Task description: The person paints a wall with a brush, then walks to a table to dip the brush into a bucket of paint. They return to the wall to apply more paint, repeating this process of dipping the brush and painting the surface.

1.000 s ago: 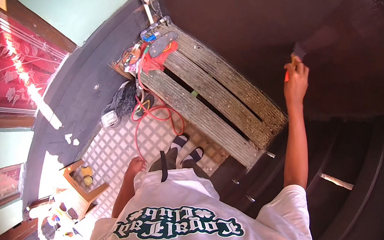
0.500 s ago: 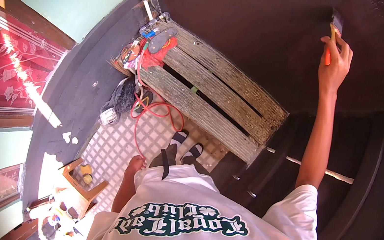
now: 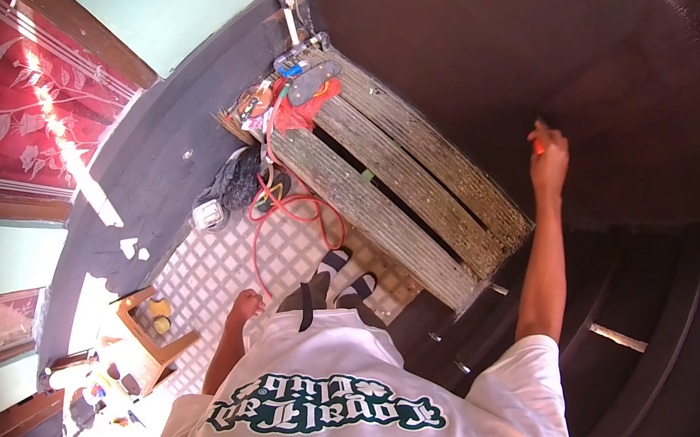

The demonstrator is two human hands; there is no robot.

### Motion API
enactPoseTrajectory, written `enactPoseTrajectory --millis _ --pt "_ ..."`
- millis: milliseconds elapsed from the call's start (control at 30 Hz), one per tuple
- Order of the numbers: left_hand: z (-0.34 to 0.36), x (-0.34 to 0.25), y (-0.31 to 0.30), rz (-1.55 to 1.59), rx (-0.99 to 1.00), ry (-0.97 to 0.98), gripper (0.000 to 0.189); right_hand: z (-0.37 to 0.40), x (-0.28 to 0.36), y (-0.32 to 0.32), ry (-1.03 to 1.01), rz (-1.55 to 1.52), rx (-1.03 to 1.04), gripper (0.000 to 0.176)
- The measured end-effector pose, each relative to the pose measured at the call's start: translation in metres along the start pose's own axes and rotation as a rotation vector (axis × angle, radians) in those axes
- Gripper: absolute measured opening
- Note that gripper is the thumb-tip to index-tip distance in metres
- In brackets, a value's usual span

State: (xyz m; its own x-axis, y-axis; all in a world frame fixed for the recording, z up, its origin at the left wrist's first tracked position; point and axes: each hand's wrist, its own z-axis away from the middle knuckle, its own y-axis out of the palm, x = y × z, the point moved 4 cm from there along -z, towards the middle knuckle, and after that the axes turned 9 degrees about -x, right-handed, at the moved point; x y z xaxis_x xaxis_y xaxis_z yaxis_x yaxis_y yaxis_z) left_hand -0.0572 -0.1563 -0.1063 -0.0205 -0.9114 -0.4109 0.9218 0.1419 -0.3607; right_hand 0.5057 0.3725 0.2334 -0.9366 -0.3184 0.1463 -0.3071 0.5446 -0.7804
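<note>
The right hand, fingers closed round an orange-handled brush whose long axis is mostly hidden, is nearer the dark wall; the left hand hangs curled, contents unclear.

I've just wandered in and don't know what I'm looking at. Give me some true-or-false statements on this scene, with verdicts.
1. The right hand holds an orange handle. True.
2. The left hand rests on the bench. False: the left hand is beside the white shirt, apart from the bench.
3. A red cloth lies at one end of the bench. True.
4. The looped hose is blue. False: the hose is red.
5. The curtain has pale leaves. True.
</note>
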Motion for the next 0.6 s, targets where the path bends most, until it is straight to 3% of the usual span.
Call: enactPoseTrajectory --millis 267,367,500,533,600 --pt "0.007 -0.004 0.009 -0.098 0.039 -0.029 0.017 -0.066 0.053 -0.141 -0.170 0.163 -0.598 0.027" --pt "0.002 -0.022 0.012 -0.071 0.041 0.032 0.017 -0.059 0.038 -0.119 -0.166 0.146 -0.489 0.030" --pt "-0.010 -0.043 0.014 0.031 0.038 0.182 0.017 -0.007 0.030 -0.036 -0.130 0.041 -0.179 0.052" --pt "-0.006 -0.049 0.014 0.052 0.015 0.202 0.017 0.005 0.033 -0.019 -0.082 -0.027 -0.094 0.027" --pt "0.003 -0.054 0.012 0.059 -0.007 0.197 0.017 0.032 0.008 0.032 -0.055 -0.015 0.080 0.031"
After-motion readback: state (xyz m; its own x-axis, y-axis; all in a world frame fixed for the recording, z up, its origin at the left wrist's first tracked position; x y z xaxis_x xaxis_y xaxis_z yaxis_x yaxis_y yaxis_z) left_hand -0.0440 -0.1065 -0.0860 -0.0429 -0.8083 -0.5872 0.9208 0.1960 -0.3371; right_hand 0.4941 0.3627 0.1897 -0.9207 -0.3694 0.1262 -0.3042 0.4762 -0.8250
